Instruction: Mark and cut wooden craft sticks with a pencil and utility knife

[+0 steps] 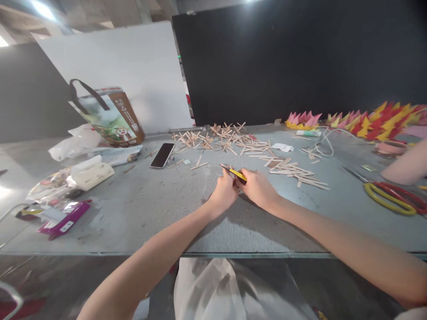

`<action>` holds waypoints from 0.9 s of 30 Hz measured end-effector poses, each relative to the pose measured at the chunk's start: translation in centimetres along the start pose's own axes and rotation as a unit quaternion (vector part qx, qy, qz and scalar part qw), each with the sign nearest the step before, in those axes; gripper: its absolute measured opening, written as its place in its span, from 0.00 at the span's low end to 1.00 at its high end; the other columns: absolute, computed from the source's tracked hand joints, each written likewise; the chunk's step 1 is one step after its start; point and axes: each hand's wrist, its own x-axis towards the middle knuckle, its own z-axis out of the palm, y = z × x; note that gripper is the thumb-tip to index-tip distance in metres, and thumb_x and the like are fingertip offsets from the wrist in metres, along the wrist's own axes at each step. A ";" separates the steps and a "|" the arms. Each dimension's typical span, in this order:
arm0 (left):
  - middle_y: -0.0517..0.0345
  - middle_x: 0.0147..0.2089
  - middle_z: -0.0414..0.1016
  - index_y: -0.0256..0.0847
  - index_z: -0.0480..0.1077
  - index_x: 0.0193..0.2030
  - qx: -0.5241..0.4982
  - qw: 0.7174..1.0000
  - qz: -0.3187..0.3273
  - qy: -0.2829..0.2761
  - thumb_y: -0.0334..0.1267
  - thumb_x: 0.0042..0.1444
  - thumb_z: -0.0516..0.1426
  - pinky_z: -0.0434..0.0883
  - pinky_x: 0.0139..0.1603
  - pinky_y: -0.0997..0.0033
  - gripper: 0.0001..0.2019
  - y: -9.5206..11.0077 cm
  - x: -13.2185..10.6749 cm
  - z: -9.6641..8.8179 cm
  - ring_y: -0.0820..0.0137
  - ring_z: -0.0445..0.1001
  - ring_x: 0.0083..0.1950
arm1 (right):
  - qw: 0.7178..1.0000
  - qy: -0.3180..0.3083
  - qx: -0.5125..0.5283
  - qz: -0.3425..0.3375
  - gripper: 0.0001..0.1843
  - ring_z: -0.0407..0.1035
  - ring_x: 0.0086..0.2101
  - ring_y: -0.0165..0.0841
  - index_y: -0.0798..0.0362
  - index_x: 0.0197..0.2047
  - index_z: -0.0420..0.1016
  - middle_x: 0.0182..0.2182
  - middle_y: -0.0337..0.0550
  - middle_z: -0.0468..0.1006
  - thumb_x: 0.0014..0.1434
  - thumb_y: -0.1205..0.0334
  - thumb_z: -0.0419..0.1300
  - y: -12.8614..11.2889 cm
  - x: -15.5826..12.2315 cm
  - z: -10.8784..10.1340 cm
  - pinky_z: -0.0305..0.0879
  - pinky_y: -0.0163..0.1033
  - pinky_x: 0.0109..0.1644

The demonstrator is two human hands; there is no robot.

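Note:
My right hand (258, 187) grips a yellow-and-black utility knife (239, 174) that points up and to the left. My left hand (224, 191) is closed close against the right one, its fingers at the blade end of the knife. Whatever the left fingers pinch is too small and covered to make out. Both hands rest low over the grey table (140, 222), near its middle. Just beyond them lie loose wooden craft sticks (293, 171) and a heap of star-like shapes made of craft sticks (193, 138).
At left stand a paper bag (125, 118), a phone (162, 155) and a purple packet (65, 221). To the right are large scissors (388, 198), a glue stick (308, 133), folded paper pieces (383, 122), a tape roll (391, 148) and another person's arm (408, 164).

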 end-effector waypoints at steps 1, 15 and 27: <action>0.62 0.26 0.75 0.38 0.59 0.61 -0.022 1.000 -0.015 0.000 0.24 0.53 0.59 0.67 0.33 0.69 0.28 0.4 0.0 0.0 0.63 0.77 0.28 | 1.000 0.006 0.010 0.006 0.06 0.75 0.31 0.38 0.51 0.38 0.75 0.33 0.48 0.84 0.69 0.62 0.60 0.1 0.1 -0.1 0.54 0.38 0.35; 0.50 0.33 0.84 0.40 0.66 0.40 -0.273 0.956 -0.068 -0.084 0.50 0.58 0.71 0.71 0.35 0.70 0.21 1.2 2.0 -2.7 0.71 0.77 0.29 | 0.984 0.081 0.132 0.091 0.19 0.56 0.23 0.30 0.49 0.23 0.62 0.18 0.34 0.62 0.61 0.53 0.61 2.6 1.3 -1.3 0.49 0.39 0.30; 0.55 0.31 0.78 0.40 0.78 0.29 -0.059 0.988 -0.030 -0.142 0.59 0.55 0.68 0.65 0.38 0.66 0.22 0.3 2.5 -6.1 0.66 0.74 0.35 | 0.958 -0.019 0.247 0.143 0.22 0.65 0.18 0.35 0.47 0.55 0.64 0.18 0.30 0.67 0.69 0.42 0.60 3.1 1.2 -2.3 0.57 0.40 0.26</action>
